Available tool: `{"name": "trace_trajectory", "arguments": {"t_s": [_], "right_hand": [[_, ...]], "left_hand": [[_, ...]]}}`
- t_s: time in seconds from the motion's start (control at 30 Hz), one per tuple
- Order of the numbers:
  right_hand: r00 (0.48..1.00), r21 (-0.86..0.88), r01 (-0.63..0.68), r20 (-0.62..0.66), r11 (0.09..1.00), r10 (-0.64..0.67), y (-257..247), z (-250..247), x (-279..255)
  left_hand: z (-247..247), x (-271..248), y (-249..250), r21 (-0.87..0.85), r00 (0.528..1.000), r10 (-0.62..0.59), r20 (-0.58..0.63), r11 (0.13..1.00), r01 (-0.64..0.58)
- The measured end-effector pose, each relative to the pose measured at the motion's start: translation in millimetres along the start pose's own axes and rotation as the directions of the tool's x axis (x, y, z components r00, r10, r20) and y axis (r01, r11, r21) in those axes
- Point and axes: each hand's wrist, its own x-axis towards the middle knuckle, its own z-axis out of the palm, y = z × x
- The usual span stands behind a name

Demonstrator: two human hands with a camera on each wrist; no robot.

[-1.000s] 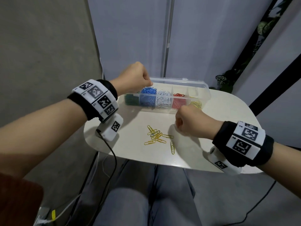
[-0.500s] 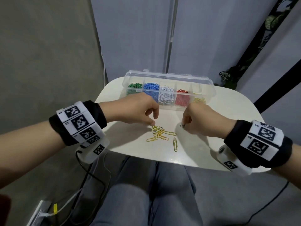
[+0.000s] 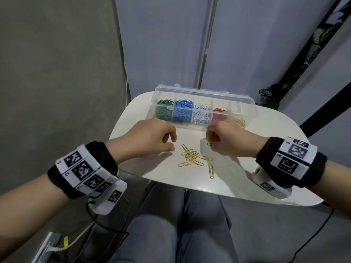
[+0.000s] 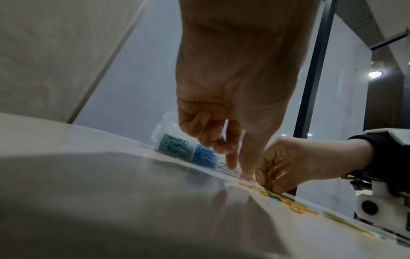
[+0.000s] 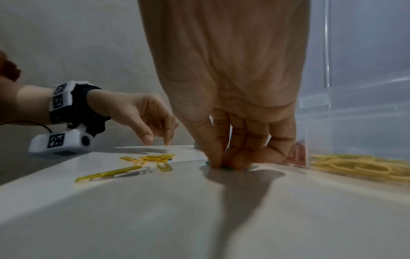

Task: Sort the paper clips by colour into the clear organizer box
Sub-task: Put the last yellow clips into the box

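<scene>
wrist bands [image 3: 84, 168] with square codes, lettering unreadable

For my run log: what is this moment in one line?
right hand: pinching green clip on table | left hand: empty, over yellow clips | organizer box: open

Organizer box [image 3: 247, 103] clear glossy plastic; table [image 3: 284, 133] smooth, slight sheen; paper clips [image 3: 191, 158] glossy coloured coating.

Black wristbands [image 3: 296, 164], white panels with square black-white markers; white wrist camera [image 5: 62, 142] below; grey trousers [image 3: 180, 224].
</scene>
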Motion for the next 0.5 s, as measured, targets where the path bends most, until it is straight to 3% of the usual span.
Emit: {"name": "trace_trajectory", "arguments": {"t_s": [0.1, 0.37, 0.43, 0.5], "right_hand": [[0.999, 0.026, -0.01, 0.039, 1.0, 0.009, -3.8, 0.2, 4.4], [0.993, 0.069, 0.073, 0.084, 0.995, -0.079, -28.2, -2.0, 19.9], [0.992, 0.145, 0.113, 0.032, 0.983, -0.119, -38.9, -17.7, 30.0], [0.981, 0.211, 0.171, -0.125, 0.962, -0.147, -50.3, -36.4, 45.7]], "left_hand": [[1.6, -0.3, -7.7, 0.101, 0.997, -0.063, 0.054, 0.993, 0.057], [-7.9, -0.5, -15.7, 0.066, 0.993, -0.075, 0.096, 0.995, 0.069], [-11.6, -2.1, -18.2, 0.017, 0.994, -0.084, 0.069, 0.996, 0.083], [-13.7, -3.2, -19.7, -0.01, 0.994, -0.096, 0.048, 0.995, 0.096]]}}
